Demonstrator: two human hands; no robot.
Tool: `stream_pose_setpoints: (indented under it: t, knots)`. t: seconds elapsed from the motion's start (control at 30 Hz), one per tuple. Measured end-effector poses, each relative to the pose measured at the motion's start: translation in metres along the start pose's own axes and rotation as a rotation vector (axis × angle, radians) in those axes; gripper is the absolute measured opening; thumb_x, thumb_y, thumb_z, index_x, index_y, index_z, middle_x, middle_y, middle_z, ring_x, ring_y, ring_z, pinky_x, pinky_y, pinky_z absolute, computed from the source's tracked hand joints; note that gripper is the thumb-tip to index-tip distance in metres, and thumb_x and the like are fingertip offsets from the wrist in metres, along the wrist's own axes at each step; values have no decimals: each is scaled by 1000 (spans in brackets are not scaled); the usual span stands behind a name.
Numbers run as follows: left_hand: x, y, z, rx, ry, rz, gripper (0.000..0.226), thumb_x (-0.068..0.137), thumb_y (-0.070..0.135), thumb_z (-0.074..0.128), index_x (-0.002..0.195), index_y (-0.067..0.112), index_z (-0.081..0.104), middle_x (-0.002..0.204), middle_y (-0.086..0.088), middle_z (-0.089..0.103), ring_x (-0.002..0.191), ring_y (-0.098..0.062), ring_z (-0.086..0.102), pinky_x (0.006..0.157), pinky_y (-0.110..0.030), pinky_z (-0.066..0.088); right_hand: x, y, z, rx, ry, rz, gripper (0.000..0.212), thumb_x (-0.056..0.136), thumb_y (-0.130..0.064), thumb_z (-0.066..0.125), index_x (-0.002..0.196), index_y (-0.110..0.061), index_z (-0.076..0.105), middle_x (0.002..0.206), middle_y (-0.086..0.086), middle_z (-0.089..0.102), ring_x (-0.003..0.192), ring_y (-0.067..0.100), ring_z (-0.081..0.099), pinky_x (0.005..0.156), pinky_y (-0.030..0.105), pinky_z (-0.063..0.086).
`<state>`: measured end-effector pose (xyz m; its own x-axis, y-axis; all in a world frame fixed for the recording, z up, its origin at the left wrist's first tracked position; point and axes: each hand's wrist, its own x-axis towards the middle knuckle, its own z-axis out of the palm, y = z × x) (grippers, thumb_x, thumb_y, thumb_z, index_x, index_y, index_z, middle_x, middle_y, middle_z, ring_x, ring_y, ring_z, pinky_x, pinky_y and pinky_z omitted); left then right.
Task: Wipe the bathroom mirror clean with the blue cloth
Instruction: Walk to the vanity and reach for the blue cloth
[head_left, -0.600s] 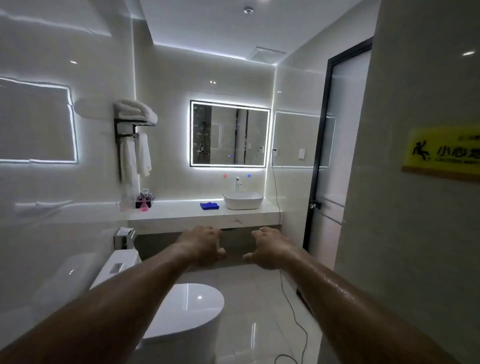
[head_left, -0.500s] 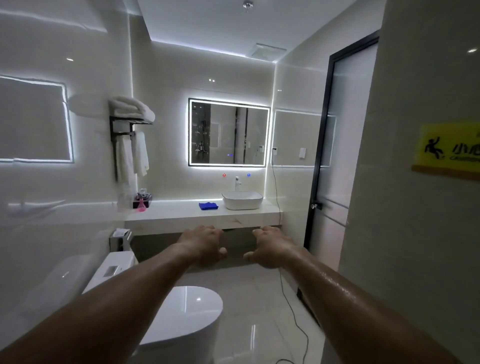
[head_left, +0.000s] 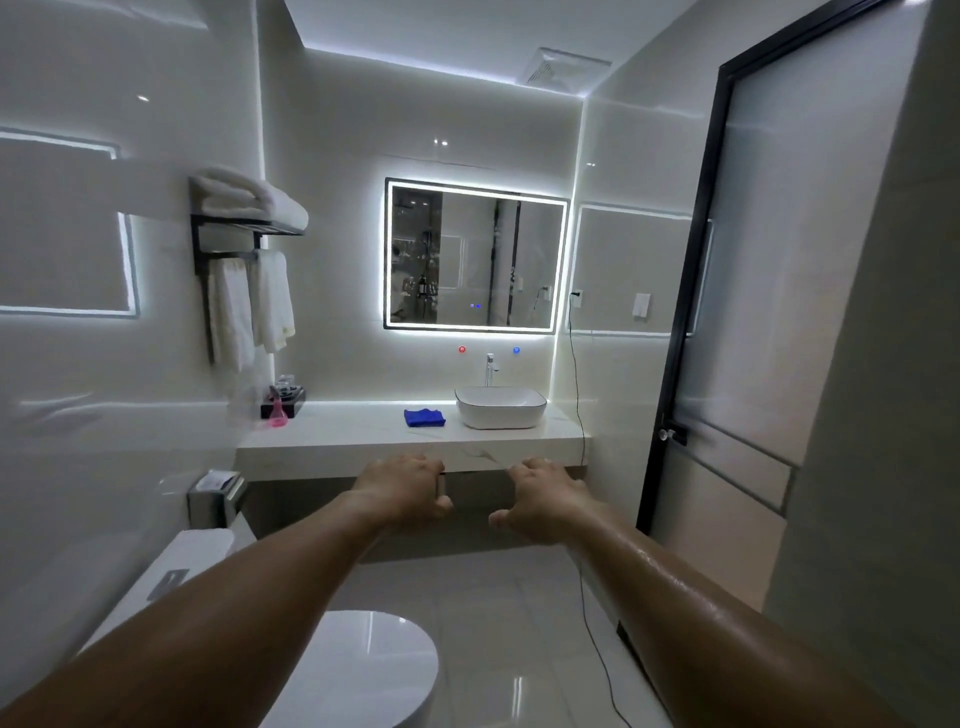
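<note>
Blue cloth (head_left: 424, 417) on white counter (head_left: 358, 441) — lit mirror (head_left: 475, 254) above.

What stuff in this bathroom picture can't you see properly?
Head view, the only one:
Mirror: too far and dim to tell whether it has smudges.
Left hand and right hand: fingertips curl under, hidden by the hands' backs.
Black box on the counter: contents too small and blurred.
Toilet: partly covered by the left forearm, cut off by the bottom edge.
</note>
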<state>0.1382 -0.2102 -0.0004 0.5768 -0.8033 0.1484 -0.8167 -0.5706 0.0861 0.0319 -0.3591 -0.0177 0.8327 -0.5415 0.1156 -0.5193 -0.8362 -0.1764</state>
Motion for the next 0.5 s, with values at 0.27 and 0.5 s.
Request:
stream_pose_setpoints:
  t: [0.27,0.5]
  knots:
    - [122,-38,27,-8,-12,25,52,95,41,55,142,19,45,146,-4,48,127,-22,48,102,-36,44,111,7,17,-37,-12,20,73,83,-51,65,144,-22,38,147,3,39,134,25,35,106,46,34]
    - [242,-71,48,4,-14,82,56,92,46,56,142,24,44,144,-1,49,127,-20,47,99,-35,41,212,23,26,-48,10,87,74,84,-52,61,147,-26,34,150,3,35,137,24,32,107,45,33]
